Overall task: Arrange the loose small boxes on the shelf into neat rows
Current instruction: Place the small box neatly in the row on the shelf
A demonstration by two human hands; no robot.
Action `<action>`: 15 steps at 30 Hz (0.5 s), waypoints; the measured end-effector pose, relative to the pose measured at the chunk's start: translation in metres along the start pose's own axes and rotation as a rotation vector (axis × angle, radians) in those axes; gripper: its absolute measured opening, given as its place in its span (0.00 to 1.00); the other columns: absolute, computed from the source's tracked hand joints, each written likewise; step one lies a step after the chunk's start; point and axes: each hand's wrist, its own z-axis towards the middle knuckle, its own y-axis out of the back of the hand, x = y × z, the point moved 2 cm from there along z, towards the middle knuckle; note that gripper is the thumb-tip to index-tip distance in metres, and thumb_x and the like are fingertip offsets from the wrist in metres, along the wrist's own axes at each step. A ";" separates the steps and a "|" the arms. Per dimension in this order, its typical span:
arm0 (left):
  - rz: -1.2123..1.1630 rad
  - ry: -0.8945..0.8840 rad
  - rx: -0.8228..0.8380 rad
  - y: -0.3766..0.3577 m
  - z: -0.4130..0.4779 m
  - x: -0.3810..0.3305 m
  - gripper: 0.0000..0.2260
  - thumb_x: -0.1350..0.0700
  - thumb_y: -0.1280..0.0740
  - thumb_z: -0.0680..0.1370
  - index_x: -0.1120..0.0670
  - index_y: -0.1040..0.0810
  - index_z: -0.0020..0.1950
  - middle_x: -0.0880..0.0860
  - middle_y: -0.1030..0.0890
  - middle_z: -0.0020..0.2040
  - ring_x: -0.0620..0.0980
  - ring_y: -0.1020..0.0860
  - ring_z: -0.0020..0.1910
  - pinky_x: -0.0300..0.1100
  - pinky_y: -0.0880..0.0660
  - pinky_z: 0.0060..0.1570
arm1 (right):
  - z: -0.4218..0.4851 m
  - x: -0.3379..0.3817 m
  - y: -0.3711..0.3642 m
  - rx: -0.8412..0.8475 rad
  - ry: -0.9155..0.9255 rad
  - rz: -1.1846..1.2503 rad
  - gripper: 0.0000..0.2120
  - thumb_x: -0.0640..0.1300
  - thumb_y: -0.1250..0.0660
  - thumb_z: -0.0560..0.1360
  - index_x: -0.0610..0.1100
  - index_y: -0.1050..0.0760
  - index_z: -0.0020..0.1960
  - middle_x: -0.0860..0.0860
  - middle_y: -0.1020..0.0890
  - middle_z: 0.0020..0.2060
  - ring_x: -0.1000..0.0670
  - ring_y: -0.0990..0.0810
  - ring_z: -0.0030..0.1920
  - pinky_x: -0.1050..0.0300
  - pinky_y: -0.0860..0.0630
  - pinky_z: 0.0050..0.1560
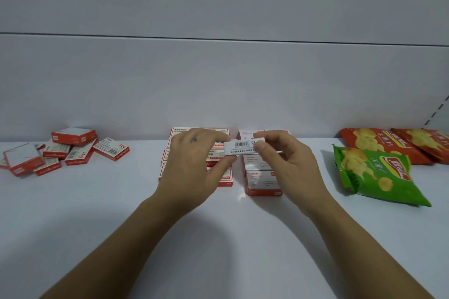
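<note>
At frame centre, the left hand and right hand pinch a small white box, seemingly above the red box rows.

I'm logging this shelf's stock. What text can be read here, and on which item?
"24/6": loose box in the left pile.
"乐薯片": green chip bag and orange chip bag.
Barcode, digits too small: held box, pinched by left hand and right hand.
Blurred, unreadable: print on rowed boxes.
</note>
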 end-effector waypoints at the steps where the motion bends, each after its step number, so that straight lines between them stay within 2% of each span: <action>1: -0.059 0.054 0.014 0.000 0.000 -0.003 0.13 0.45 0.33 0.74 0.49 0.23 0.56 0.42 0.22 0.52 0.42 0.30 0.52 0.45 0.31 0.58 | 0.000 0.001 0.000 0.000 -0.002 0.008 0.05 0.50 0.34 0.76 0.53 0.20 0.48 0.58 0.16 0.43 0.55 0.19 0.45 0.54 0.23 0.52; 4: -0.297 0.235 0.085 0.000 -0.001 -0.011 0.09 0.46 0.33 0.76 0.44 0.25 0.55 0.34 0.24 0.48 0.41 0.23 0.50 0.42 0.21 0.50 | 0.000 0.003 0.001 -0.003 -0.019 -0.016 0.11 0.56 0.39 0.77 0.54 0.20 0.46 0.61 0.16 0.42 0.60 0.20 0.40 0.59 0.24 0.47; 6: -0.417 0.337 0.115 0.001 0.000 -0.013 0.08 0.45 0.33 0.74 0.41 0.26 0.52 0.32 0.23 0.46 0.39 0.21 0.49 0.36 0.20 0.45 | 0.000 0.005 0.001 0.002 -0.034 -0.009 0.12 0.57 0.41 0.76 0.54 0.20 0.45 0.61 0.16 0.40 0.60 0.20 0.37 0.62 0.24 0.43; 8: -0.509 0.411 0.116 0.002 0.001 -0.012 0.06 0.46 0.33 0.73 0.43 0.24 0.49 0.36 0.20 0.44 0.40 0.20 0.48 0.34 0.21 0.44 | 0.000 0.005 0.001 0.015 -0.029 -0.015 0.12 0.55 0.42 0.78 0.55 0.20 0.46 0.60 0.16 0.40 0.58 0.19 0.37 0.63 0.23 0.42; 11: -0.668 0.526 0.108 0.005 0.003 -0.009 0.03 0.52 0.31 0.75 0.46 0.21 0.48 0.45 0.16 0.43 0.46 0.18 0.46 0.40 0.20 0.45 | -0.001 0.006 0.000 0.011 -0.011 -0.033 0.12 0.53 0.43 0.80 0.55 0.21 0.49 0.60 0.16 0.42 0.58 0.19 0.39 0.67 0.24 0.41; 13: -0.712 0.577 0.122 0.005 0.003 -0.008 0.05 0.53 0.31 0.75 0.49 0.20 0.50 0.47 0.15 0.43 0.47 0.17 0.45 0.46 0.19 0.46 | -0.001 0.007 0.001 -0.011 -0.003 0.018 0.10 0.51 0.42 0.80 0.55 0.21 0.50 0.60 0.16 0.41 0.60 0.20 0.39 0.69 0.25 0.39; 15: -0.705 0.602 0.137 0.005 0.004 -0.007 0.08 0.52 0.32 0.76 0.51 0.19 0.53 0.47 0.15 0.45 0.47 0.17 0.45 0.47 0.19 0.47 | 0.000 0.008 0.003 -0.036 0.003 0.061 0.09 0.48 0.41 0.80 0.54 0.22 0.53 0.59 0.16 0.40 0.61 0.20 0.39 0.69 0.26 0.39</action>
